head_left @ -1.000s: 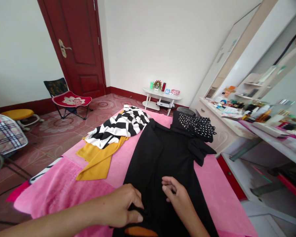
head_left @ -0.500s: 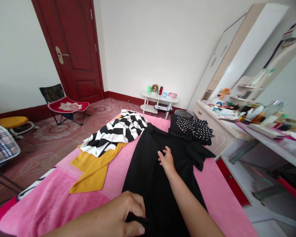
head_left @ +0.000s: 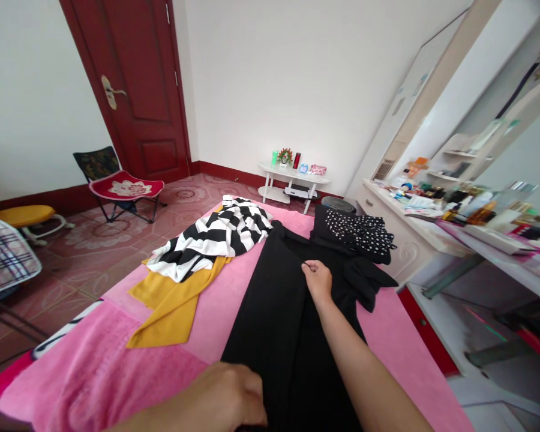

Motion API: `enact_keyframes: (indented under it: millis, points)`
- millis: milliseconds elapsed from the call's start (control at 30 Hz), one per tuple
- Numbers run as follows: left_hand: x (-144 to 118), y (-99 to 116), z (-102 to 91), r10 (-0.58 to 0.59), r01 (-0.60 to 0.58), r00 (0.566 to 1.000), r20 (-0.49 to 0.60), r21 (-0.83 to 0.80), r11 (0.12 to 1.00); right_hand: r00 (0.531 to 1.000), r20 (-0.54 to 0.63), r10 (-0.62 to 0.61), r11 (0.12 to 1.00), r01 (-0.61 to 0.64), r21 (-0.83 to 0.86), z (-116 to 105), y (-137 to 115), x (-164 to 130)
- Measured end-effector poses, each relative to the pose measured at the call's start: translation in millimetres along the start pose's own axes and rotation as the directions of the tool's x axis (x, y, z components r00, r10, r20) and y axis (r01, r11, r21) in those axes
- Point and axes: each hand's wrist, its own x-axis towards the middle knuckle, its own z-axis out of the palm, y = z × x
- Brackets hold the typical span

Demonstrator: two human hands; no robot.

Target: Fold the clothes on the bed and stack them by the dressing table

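Note:
A long black garment, which looks like a dress (head_left: 270,300), lies stretched out on the pink bed cover (head_left: 409,354), with a sleeve-like part out to the right. At the near end, my left hand (head_left: 234,393) is closed on its lower edge; the fingertips are partly hidden. Farther up, the fingers of my right hand (head_left: 318,281) pinch a bit of the black cloth around its middle. Left of the dress lies a crumpled black-and-white striped garment (head_left: 225,234), partly over a mustard-yellow garment (head_left: 175,306). A black polka-dot garment (head_left: 360,234) rests beyond the sleeve part.
To the right stands a dressing table (head_left: 382,207) crowded with bottles and small items. A low white table (head_left: 297,174) is by the far wall. Left of the bed are a folding chair (head_left: 126,186), a yellow stool (head_left: 24,215) and a plaid-covered seat (head_left: 9,255).
My right hand has gone from spread fingers over the black cloth to a pinch on it, slightly farther right. The left hand has moved a little lower, still holding the near edge.

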Motion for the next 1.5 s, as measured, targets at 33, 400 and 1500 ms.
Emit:
enact_keyframes:
  millis: [33, 400, 1500]
  points:
    - [1.5, -11.9, 15.5, 0.003, -0.005, 0.998, 0.060, 0.048, 0.999, 1.000, 0.001, 0.020, 0.999, -0.019, -0.034, -2.0, 1.6, -1.8]
    - [62.5, -31.3, -12.4, -0.116, 0.116, 0.993, 0.007, -0.084, 0.990, 0.999, -0.042, 0.035, 0.960, -0.045, -0.275, 0.4, 12.8, -21.0]
    - [195.5, -163.9, -10.3, -0.283, 0.543, 0.821, -0.496, 0.522, 0.658, 0.996, -0.083, -0.014, 0.904, -0.022, -0.426, 7.3, 12.3, -21.7]
